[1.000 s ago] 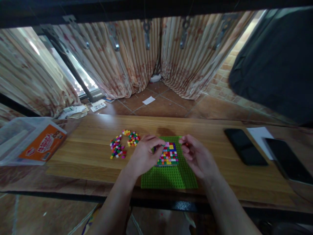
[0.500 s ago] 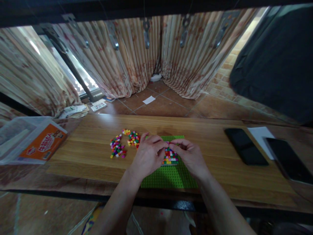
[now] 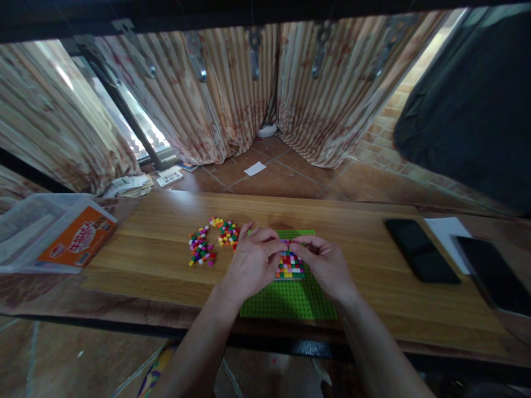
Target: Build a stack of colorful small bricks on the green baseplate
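A block of small multicoloured toy bricks [image 3: 291,269] sits on a green studded baseplate [image 3: 286,304]. My left hand [image 3: 254,264] arches over the block's left side, its thumb and index finger closed near the block's far edge. From the other side, my right hand [image 3: 327,266] meets it there in a pinch, with the fingertips of both hands close together. Whatever lies between the fingertips is too small and covered to make out. Left of my hands are two loose piles of bricks, a nearer pile [image 3: 200,247] and a farther pile [image 3: 226,232].
The wooden board [image 3: 157,249] carries the baseplate and piles. A clear plastic box [image 3: 25,226] with an orange label stands at the left. A black phone [image 3: 421,250] lies at the right, beside white paper [image 3: 448,235] and another dark device [image 3: 495,271]. Curtains hang beyond.
The view has shifted slightly, moving the scene a little to the right. Both hands keep nearly the same pose over the brick block.
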Available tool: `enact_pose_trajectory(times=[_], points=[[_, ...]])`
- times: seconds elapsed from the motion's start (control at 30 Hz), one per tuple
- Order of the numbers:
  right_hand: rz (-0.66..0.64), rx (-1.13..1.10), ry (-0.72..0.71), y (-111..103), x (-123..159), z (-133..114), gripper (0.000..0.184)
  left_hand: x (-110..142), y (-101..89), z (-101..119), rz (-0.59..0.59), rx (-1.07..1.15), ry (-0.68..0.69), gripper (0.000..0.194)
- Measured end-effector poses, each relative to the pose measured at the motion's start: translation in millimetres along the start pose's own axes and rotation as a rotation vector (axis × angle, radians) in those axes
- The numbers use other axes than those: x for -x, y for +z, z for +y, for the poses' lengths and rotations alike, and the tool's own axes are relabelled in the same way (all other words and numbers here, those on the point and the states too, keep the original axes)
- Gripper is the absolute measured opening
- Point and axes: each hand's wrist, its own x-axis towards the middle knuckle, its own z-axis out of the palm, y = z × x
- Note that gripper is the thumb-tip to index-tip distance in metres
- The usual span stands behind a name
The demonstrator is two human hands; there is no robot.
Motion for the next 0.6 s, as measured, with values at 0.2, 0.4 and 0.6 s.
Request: enact_pose_trajectory(times=[0.2,0.4,0.6], points=[[-0.003,-0.001,0.021,-0.6,-1.1,0.8,0.041,-2.8,0.5,2.6,0.001,0.031,-0.067,0.023],[-0.026,0.069,0.037,-4.6,-1.6,1.2,0.045,-3.6,-0.2,4.3,0.007,0.086,-0.126,0.024],[-0.051,0.164,0.032,-7.0,-2.2,-2.3,0.052,0.9,-2.9,2.2,0.047,0.195,-0.198,0.035]])
